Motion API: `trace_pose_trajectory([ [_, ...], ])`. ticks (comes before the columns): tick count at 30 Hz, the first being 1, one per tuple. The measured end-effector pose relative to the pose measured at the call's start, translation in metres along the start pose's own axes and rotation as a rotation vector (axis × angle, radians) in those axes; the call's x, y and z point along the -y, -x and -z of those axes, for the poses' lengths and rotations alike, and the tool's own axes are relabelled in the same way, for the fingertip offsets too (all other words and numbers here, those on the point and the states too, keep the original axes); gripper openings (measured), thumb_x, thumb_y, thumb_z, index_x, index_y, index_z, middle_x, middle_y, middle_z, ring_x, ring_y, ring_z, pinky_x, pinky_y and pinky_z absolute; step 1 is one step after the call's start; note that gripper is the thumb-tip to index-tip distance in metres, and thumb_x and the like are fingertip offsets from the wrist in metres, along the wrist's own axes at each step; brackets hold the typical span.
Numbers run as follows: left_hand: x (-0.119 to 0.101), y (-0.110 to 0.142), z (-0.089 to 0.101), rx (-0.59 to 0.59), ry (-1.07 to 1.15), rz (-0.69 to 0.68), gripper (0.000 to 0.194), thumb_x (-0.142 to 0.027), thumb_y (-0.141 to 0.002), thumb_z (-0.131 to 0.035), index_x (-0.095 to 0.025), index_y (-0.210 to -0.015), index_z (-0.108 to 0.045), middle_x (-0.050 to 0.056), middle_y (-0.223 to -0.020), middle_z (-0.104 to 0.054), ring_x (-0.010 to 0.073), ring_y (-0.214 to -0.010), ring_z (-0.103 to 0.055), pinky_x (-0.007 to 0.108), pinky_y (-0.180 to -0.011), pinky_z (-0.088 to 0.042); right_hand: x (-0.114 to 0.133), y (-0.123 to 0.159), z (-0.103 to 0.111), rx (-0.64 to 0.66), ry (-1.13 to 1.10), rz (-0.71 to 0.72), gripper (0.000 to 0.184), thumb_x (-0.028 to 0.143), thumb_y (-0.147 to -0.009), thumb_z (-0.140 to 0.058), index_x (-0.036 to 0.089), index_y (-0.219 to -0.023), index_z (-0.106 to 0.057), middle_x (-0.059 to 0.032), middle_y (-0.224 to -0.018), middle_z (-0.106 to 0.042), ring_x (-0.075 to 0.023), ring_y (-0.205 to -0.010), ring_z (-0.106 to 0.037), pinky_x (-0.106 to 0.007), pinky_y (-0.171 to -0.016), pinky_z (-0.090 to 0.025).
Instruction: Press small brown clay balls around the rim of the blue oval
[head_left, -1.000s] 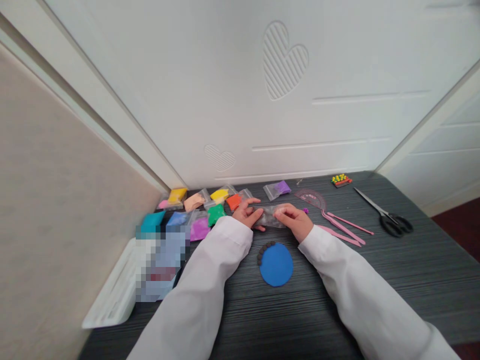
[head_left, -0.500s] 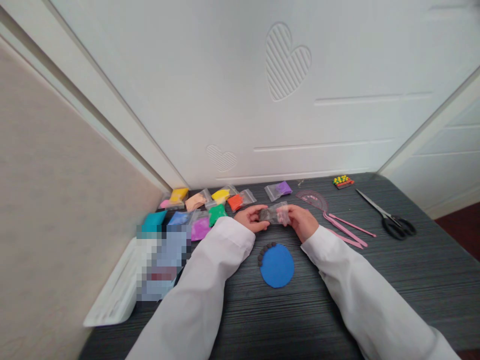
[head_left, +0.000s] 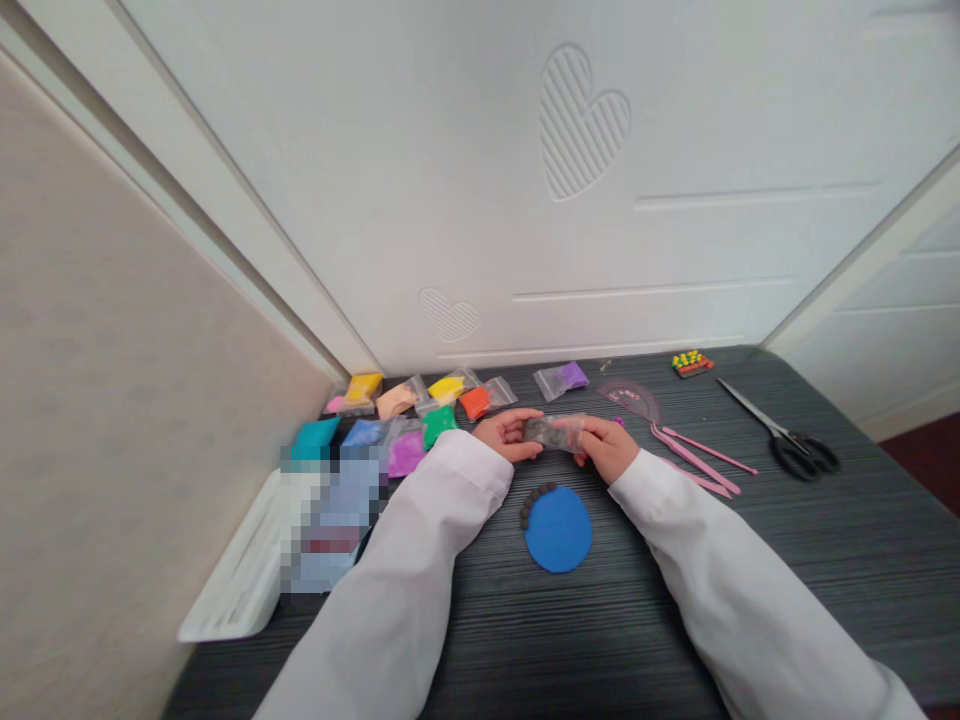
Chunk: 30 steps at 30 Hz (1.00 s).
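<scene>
Spreading under everything, the dark wood-grain table (head_left: pixel 510 640) bears a white plastic tray (head_left: pixel 240 570) well to the left of the blue clay disc (head_left: pixel 559 530). Black-handled scissors (head_left: pixel 780 432) lie well to the disc's right and farther back, and pink tweezers (head_left: pixel 697 458) lie nearer on that side. Just beyond the disc, the left hand (head_left: pixel 510 436) has fingers and thumb clamped on one end of a clear plastic bag (head_left: pixel 553 432) of dark clay; the right hand (head_left: pixel 606 447) pinches the other end. Small dark clay balls (head_left: pixel 527 508) curve along the disc's far-left edge.
</scene>
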<state>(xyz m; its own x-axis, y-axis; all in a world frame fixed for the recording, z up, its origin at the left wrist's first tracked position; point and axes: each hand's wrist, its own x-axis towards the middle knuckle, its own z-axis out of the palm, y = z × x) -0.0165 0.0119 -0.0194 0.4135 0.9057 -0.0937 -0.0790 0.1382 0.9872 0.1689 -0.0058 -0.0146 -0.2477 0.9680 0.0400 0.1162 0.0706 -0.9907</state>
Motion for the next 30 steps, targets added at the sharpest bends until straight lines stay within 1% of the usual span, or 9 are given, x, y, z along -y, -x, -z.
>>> trace_pose_trajectory([
  [4, 0.000, -0.001, 0.001, 0.009, 0.000, -0.005, 0.057, -0.019, -0.048, -0.074, -0.013, -0.100, -0.053, 0.003, -0.074, -0.061, 0.0112, -0.063, -0.059, 0.025, -0.060, -0.049, -0.006, 0.001, -0.001, -0.039, 0.089, 0.040, 0.030, 0.028, -0.074, -0.047, 0.019, -0.099, -0.062, -0.0024, -0.075, -0.062, -0.0065, -0.040, -0.043, -0.023, -0.040, -0.037],
  [6, 0.000, -0.001, 0.001, 0.008, 0.006, -0.009, 0.056, -0.019, -0.048, -0.074, -0.013, -0.099, -0.053, 0.003, -0.073, -0.062, 0.0107, -0.063, -0.059, 0.024, -0.060, -0.049, -0.008, 0.000, -0.002, -0.062, 0.151, 0.064, 0.033, 0.035, -0.072, -0.053, 0.019, -0.099, -0.062, -0.0040, -0.078, -0.064, -0.0085, -0.043, -0.047, -0.025, -0.043, -0.040],
  [9, 0.000, -0.001, 0.001, 0.000, 0.022, -0.017, 0.054, -0.019, -0.048, -0.074, -0.014, -0.098, -0.053, 0.002, -0.075, -0.062, 0.0103, -0.065, -0.059, 0.024, -0.062, -0.049, -0.009, 0.001, -0.003, -0.087, 0.246, 0.121, 0.032, 0.038, -0.068, -0.059, 0.021, -0.095, -0.064, -0.0052, -0.083, -0.065, -0.0161, -0.063, -0.057, -0.032, -0.060, -0.046],
  [11, 0.000, -0.001, 0.001, 0.000, 0.026, -0.015, 0.053, -0.019, -0.048, -0.074, -0.014, -0.097, -0.054, 0.002, -0.074, -0.062, 0.0106, -0.065, -0.059, 0.026, -0.063, -0.049, -0.007, 0.002, -0.004, -0.091, 0.293, 0.164, 0.029, 0.037, -0.068, -0.059, 0.023, -0.093, -0.065, -0.0052, -0.088, -0.065, -0.0200, -0.078, -0.058, -0.036, -0.073, -0.045],
  [13, 0.000, -0.001, 0.001, 0.002, 0.027, -0.009, 0.053, -0.019, -0.047, -0.075, -0.014, -0.095, -0.054, 0.002, -0.073, -0.062, 0.0113, -0.064, -0.059, 0.027, -0.064, -0.049, -0.006, 0.003, -0.005, -0.075, 0.325, 0.202, 0.028, 0.036, -0.070, -0.058, 0.025, -0.094, -0.064, -0.0046, -0.090, -0.065, -0.0209, -0.084, -0.058, -0.038, -0.079, -0.043],
  [17, 0.000, -0.001, 0.000, -0.002, 0.028, -0.005, 0.051, -0.022, -0.047, -0.074, -0.012, -0.093, -0.054, 0.002, -0.072, -0.062, 0.0113, -0.061, -0.059, 0.028, -0.061, -0.050, 0.000, 0.004, -0.008, -0.053, 0.372, 0.271, 0.028, 0.034, -0.070, -0.058, 0.026, -0.096, -0.063, -0.0039, -0.093, -0.065, -0.0196, -0.085, -0.059, -0.036, -0.079, -0.044],
  [22, 0.000, 0.000, -0.006, -0.024, 0.032, -0.012, 0.049, -0.025, -0.050, -0.073, -0.011, -0.092, -0.053, 0.003, -0.074, -0.062, 0.0114, -0.061, -0.059, 0.025, -0.054, -0.050, 0.005, 0.006, -0.010, -0.115, 0.424, 0.328, 0.029, 0.031, -0.072, -0.056, 0.025, -0.100, -0.061, -0.0050, -0.097, -0.062, -0.0182, -0.089, -0.057, -0.033, -0.081, -0.043],
  [26, 0.000, 0.002, -0.009, -0.030, 0.031, -0.016, 0.047, -0.026, -0.051, -0.073, -0.011, -0.091, -0.052, 0.003, -0.071, -0.062, 0.0127, -0.061, -0.060, 0.024, -0.051, -0.049, 0.003, 0.005, -0.009, -0.127, 0.452, 0.338, 0.025, 0.027, -0.076, -0.050, 0.025, -0.098, -0.062, -0.0040, -0.094, -0.063, -0.0164, -0.085, -0.058, -0.031, -0.077, -0.044],
  [30, -0.002, 0.003, -0.010, -0.031, 0.028, -0.022, 0.045, -0.026, -0.052, -0.073, -0.011, -0.089, -0.052, 0.002, -0.070, -0.061, 0.0125, -0.061, -0.060, 0.023, -0.050, -0.048, 0.001, 0.004, -0.009, -0.131, 0.468, 0.327, 0.022, 0.027, -0.075, -0.052, 0.026, -0.093, -0.064, -0.0039, -0.086, -0.064, -0.0164, -0.078, -0.058, -0.031, -0.071, -0.046],
])
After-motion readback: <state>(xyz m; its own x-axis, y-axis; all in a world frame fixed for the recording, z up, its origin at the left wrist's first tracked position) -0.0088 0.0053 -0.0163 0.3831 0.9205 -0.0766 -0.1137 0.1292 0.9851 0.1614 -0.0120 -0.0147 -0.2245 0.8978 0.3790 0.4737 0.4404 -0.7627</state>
